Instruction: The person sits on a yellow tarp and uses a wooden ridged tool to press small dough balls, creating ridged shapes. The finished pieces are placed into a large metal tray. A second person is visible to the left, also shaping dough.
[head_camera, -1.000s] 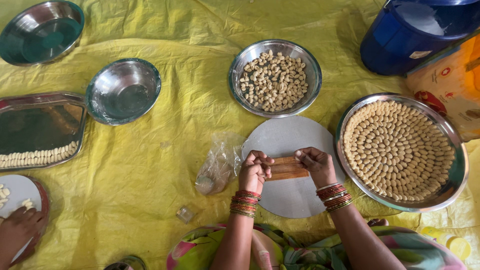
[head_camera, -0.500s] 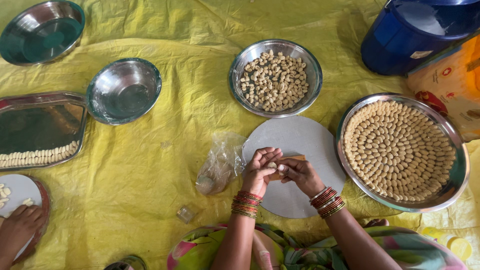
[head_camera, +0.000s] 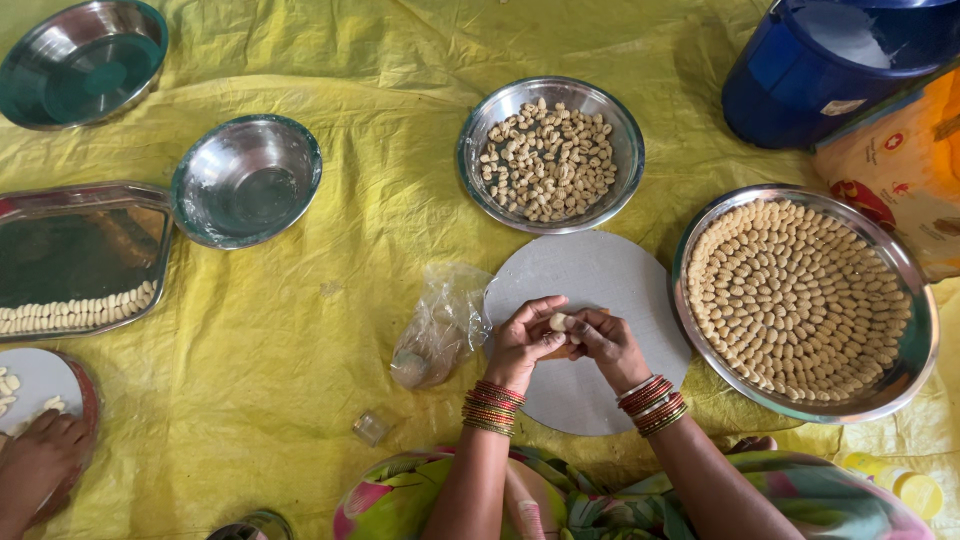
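Head view: we observe the left hand (head_camera: 522, 343) and right hand (head_camera: 608, 344) meeting over the round grey board (head_camera: 590, 280), fingers curled narrow, together pinching a small pale dough piece (head_camera: 560, 322). A steel tray of shaped pieces (head_camera: 800, 300) lies just right; a bowl of pieces (head_camera: 550, 155) sits beyond.

bowl (head_camera: 550, 155) behind board (head_camera: 600, 290) | tray (head_camera: 805, 300) right | bag (head_camera: 440, 325) left
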